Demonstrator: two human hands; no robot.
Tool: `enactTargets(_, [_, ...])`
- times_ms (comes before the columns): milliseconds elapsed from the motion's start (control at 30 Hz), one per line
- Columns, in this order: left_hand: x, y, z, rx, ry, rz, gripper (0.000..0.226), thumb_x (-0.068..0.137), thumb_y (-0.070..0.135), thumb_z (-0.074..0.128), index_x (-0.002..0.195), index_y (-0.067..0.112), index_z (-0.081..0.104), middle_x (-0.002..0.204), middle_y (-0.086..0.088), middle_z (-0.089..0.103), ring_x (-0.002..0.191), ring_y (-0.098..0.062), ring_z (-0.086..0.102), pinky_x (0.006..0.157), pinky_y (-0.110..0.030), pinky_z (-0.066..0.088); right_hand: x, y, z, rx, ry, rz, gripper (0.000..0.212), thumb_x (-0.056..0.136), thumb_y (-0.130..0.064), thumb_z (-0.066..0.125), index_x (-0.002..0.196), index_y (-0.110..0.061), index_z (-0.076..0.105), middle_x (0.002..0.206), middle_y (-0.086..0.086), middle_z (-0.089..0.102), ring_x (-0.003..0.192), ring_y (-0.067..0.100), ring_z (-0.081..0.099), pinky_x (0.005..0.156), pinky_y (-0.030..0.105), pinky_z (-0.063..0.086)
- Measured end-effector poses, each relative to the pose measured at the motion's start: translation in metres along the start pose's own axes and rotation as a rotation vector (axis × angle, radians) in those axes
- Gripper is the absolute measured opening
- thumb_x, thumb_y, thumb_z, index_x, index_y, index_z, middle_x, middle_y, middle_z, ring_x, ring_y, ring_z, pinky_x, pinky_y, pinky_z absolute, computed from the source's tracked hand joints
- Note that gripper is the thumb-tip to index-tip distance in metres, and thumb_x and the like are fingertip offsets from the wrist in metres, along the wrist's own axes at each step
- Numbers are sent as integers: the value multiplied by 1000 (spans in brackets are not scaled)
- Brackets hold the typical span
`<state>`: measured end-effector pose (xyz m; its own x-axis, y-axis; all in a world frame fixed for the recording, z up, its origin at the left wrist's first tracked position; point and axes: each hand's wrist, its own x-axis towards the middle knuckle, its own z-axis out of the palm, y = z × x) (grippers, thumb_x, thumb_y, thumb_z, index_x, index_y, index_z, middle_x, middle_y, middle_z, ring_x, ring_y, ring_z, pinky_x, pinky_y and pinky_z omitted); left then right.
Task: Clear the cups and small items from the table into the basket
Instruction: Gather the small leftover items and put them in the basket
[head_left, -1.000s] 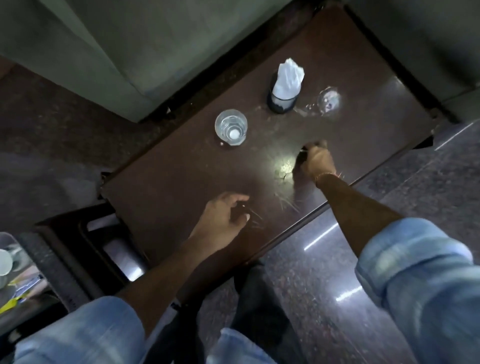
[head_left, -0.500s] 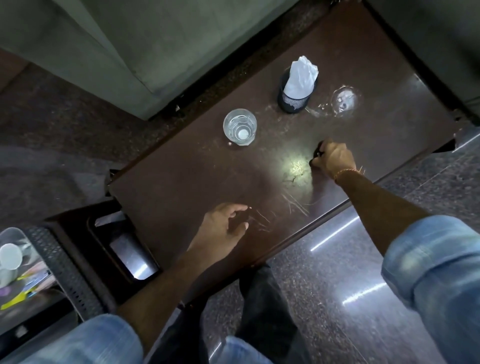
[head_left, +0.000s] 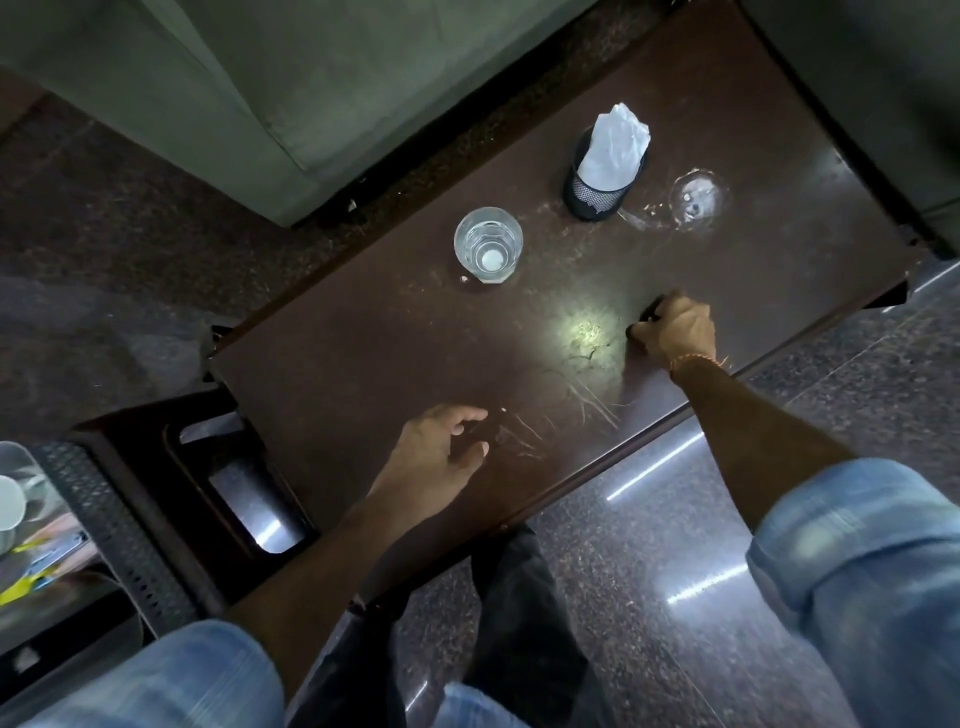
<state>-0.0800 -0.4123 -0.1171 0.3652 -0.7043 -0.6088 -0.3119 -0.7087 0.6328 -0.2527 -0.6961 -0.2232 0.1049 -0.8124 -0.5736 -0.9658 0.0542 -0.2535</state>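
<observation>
On the dark brown table (head_left: 363, 364) stands a clear glass (head_left: 488, 245) with a little water, towards the far edge. A black mesh holder (head_left: 597, 195) with white tissue stands right of it. My right hand (head_left: 675, 330) rests on the table near the front edge, closed around a small dark item that is mostly hidden. My left hand (head_left: 439, 454) lies on the table nearer me, fingers curled and apart, holding nothing. The dark perforated basket (head_left: 111, 525) sits at the lower left, with a white cup (head_left: 8, 501) and other items inside.
A ring-shaped wet mark (head_left: 696, 197) lies right of the holder. A dark stool (head_left: 197, 467) stands between table and basket. Grey upholstered seats (head_left: 260, 78) border the table at the back and right. Polished stone floor (head_left: 649, 545) lies in front.
My right hand has stayed closed on the small dark item and shifted slightly right along the table. My left hand has barely moved. The view has tilted, showing more of the basket.
</observation>
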Motion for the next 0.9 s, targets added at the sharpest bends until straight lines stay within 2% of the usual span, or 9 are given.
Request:
enactTargets(167, [-10,-15,1,-4,-8,-15,37,86,35,67,123,35,61,122,16,62,108,5,57,89,-26,54,-10,5,4,-61,36,-19,43,78,-27,72,113,-7,59,109,21,66,100,40,65,88,42,55])
enactTargets(267, [-14,-24,0,-15,-9,-31,38,85,36,67,123,35,61,122,17,62,106,7,57,87,-22,53,-14,4,7,-31,63,-6,39,72,-31,74,106,-15,64,103,17,69,96,37,67,87,38,54])
enactTargets(400, [-17,-25,-5,-25,-14,-41,38,87,33,66,124,34,61,123,18,61,107,8,56,85,-15,48,-24,0,11,204,36,68,14,66,-30,76,73,-20,69,89,10,72,85,27,68,82,28,56])
enactTargets(467, [-19,-23,-11,-33,1,-38,37,87,33,66,124,34,61,123,17,61,109,5,56,87,-17,49,-37,-9,15,330,3,84,15,67,-26,78,61,-19,65,81,5,72,77,20,67,75,21,51])
enactTargets(534, [-23,-22,-20,-42,20,-27,37,87,32,66,124,34,61,125,14,60,111,2,56,91,-22,51,-60,-29,21,448,-31,17,18,68,-18,79,57,-22,65,68,-5,70,69,11,66,72,17,50])
enactTargets(601, [-28,-22,-33,-33,44,-1,37,88,30,65,124,32,61,126,10,60,113,-2,56,96,-25,50,-92,-56,29,561,-104,-120,19,70,-5,78,62,-20,70,55,-15,66,56,-2,60,61,11,49])
enactTargets(667, [-34,-27,-51,-5,92,29,38,89,28,65,126,28,60,126,7,59,114,-6,55,98,-26,48,-129,-88,39,646,-218,-246,12,72,1,77,77,-9,76,62,-6,69,56,1,60,59,17,53])
enactTargets(767, [-49,-41,-85,21,179,57,41,88,26,66,128,25,58,128,4,57,114,-11,55,97,-25,45,-188,-147,53,736,-354,-376,18,80,2,70,80,-15,76,76,11,72,71,20,64,75,37,56])
enactTargets(901, [-86,-74,-141,46,302,73,46,86,25,67,131,20,56,132,0,56,121,-14,52,104,-25,40,-267,-226,74,770,-523,-513,13,84,1,69,85,-9,76,81,17,74,75,24,66,80,40,56])
